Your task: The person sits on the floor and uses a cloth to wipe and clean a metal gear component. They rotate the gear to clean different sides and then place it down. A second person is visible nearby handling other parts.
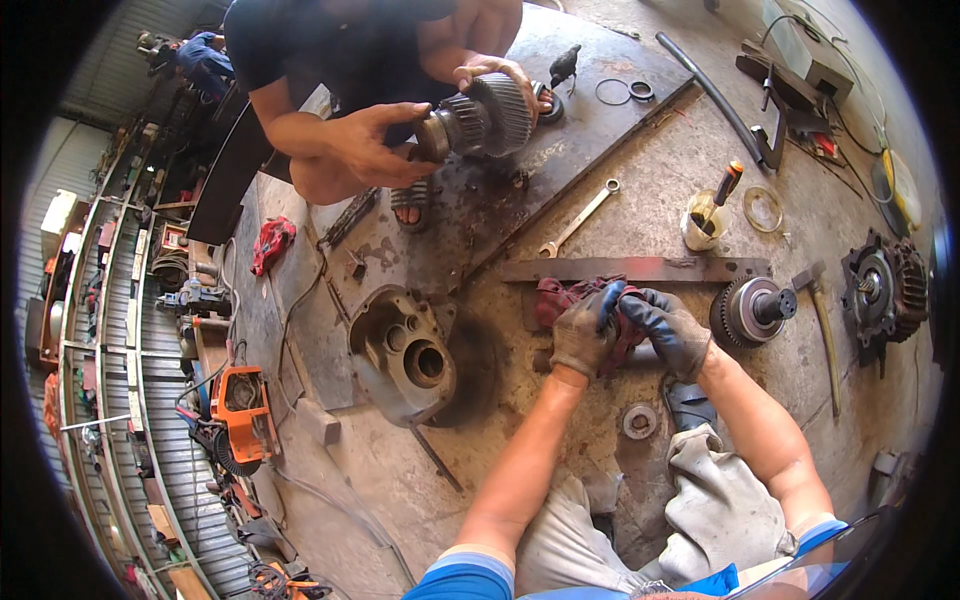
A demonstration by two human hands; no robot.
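Note:
Both my hands wear grey gloves with blue-black fingers. My left hand (587,336) is closed on the left part of a bunched dark red rag (560,298). On its right part, my right hand (674,328) is closed too. Whether something sits inside the rag is hidden. Just below my hands a dark round bar (650,356) shows in part. Beyond them lies a long flat metal bar (690,269). To the right is a gear on a shaft (752,312), and near my foot a small metal ring (640,421).
Opposite, a person holds a large gear shaft (480,122). A metal housing (425,362) stands left of my hands. Farther off are a wrench (582,217) and a tub (703,225) with a tool in it. A hammer (822,330) and a geared assembly (880,290) lie right; an orange machine (240,410) left.

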